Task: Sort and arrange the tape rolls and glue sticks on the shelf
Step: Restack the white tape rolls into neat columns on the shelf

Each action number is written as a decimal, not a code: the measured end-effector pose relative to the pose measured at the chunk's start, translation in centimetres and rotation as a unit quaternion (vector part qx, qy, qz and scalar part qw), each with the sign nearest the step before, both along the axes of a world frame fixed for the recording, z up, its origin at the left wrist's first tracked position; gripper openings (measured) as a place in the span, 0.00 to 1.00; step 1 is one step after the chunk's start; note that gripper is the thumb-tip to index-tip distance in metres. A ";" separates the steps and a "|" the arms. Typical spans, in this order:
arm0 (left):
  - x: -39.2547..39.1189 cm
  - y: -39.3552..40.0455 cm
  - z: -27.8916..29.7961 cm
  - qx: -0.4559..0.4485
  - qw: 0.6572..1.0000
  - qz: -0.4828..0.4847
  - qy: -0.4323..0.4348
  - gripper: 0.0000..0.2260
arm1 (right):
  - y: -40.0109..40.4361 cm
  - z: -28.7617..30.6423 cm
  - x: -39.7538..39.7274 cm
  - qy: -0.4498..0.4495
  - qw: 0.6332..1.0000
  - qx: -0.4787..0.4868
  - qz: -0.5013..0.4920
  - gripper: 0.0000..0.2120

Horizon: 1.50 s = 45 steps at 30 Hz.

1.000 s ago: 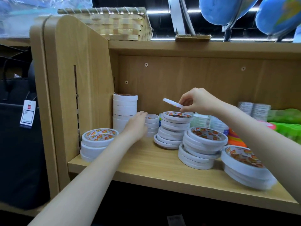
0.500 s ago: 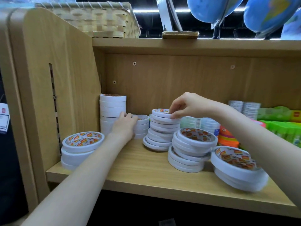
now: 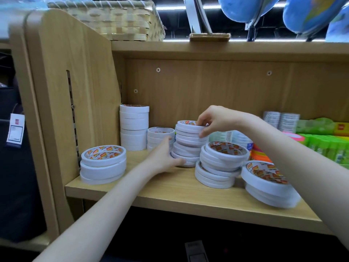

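Half a second ago the left hand (image 3: 164,156) was resting up by the short pile of narrow tape rolls (image 3: 160,136) near the back; now it sits lower and further right, its fingers curled against the bottom rolls of the crooked middle stack of tape rolls (image 3: 188,143), thumb along the base. The right hand (image 3: 214,118) stays on top of that same stack, but where it was only setting the thin roll down, its fingers and thumb now pinch the uppermost rolls from above and the side. So both hands hold the one stack, top and bottom, on the wooden shelf (image 3: 181,191), just right of the short pile. The tall white stack (image 3: 134,127) in the back left corner has not moved, nor the wide rolls (image 3: 103,163) at the front left, the leaning pile (image 3: 220,163) in front of the held stack, or the big rolls (image 3: 268,183) at the front right. Green glue sticks (image 3: 328,148) lie at the far right, behind them. A woven basket (image 3: 117,19) sits on the top board.
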<state>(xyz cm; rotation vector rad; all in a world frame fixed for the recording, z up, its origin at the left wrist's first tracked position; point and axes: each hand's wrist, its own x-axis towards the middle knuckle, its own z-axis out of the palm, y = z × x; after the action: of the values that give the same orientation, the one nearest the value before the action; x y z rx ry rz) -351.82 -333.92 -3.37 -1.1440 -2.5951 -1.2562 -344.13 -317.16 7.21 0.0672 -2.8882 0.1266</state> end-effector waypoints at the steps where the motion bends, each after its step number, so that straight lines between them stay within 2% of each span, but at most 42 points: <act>1: 0.1 0.6 -0.2 0.000 1.000 0.002 -0.009 0.39 | 0.0 0.0 0.0 -0.007 1.000 0.007 -0.008 0.11; 4: 0.3 2.5 -0.8 -0.005 0.999 0.031 -0.022 0.44 | 0.2 -0.1 -0.2 -0.019 0.997 0.055 -0.043 0.14; 9: 1.3 3.1 -0.6 -0.087 0.990 0.107 0.028 0.41 | -0.1 -0.3 -0.3 -0.024 0.996 0.075 -0.033 0.08; 12: 1.4 2.4 -0.3 -0.125 0.981 0.139 0.050 0.41 | -0.7 -0.3 -0.4 -0.029 0.997 0.070 -0.017 0.10; 17: 1.2 1.3 1.4 -0.203 0.954 0.216 0.036 0.56 | -3.5 0.3 -2.0 -0.035 0.998 0.050 0.014 0.10; 21: 0.3 -0.8 2.3 -0.250 0.933 0.252 0.058 0.53 | -5.7 0.4 -2.3 -0.060 0.998 -0.004 0.031 0.10; 24: 0.4 -2.6 3.0 -0.323 0.896 0.281 0.117 0.50 | -6.8 -0.5 -2.4 -0.009 0.999 -0.023 0.029 0.12; 26: 0.5 -3.8 3.8 -0.336 0.880 0.291 0.165 0.41 | -7.3 -1.3 -2.2 0.040 0.998 -0.033 0.018 0.11; 28: 0.3 -5.3 4.4 -0.327 0.881 0.284 0.188 0.27 | -7.5 -2.3 -1.5 0.106 0.993 -0.056 -0.009 0.20; 30: 0.1 -7.1 4.7 -0.316 0.898 0.267 0.150 0.22 | -7.9 -3.8 -0.5 0.174 0.977 -0.119 -0.027 0.26; 33: 0.2 -9.3 4.1 -0.346 0.905 0.227 0.096 0.23 | -9.0 -6.9 0.3 0.174 0.967 -0.173 -0.069 0.37; 37: 1.1 -11.1 3.2 -0.325 0.915 0.191 0.143 0.21 | -10.6 -8.6 -0.6 0.092 0.970 -0.211 -0.074 0.49; 40: 2.2 -12.5 3.1 -0.303 0.934 0.142 0.121 0.24 | -10.6 -8.9 -0.9 0.044 0.958 -0.277 -0.067 0.57; 45: 2.7 -14.8 2.5 -0.270 0.946 0.100 0.146 0.26 | -10.3 -10.6 -0.8 0.098 0.944 -0.303 -0.084 0.62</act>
<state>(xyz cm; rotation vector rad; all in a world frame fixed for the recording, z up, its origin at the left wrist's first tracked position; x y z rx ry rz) -349.09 -348.71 -0.89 -0.9856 -2.7930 -0.3036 -344.94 -327.46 -3.35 -0.2627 -2.5162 0.9055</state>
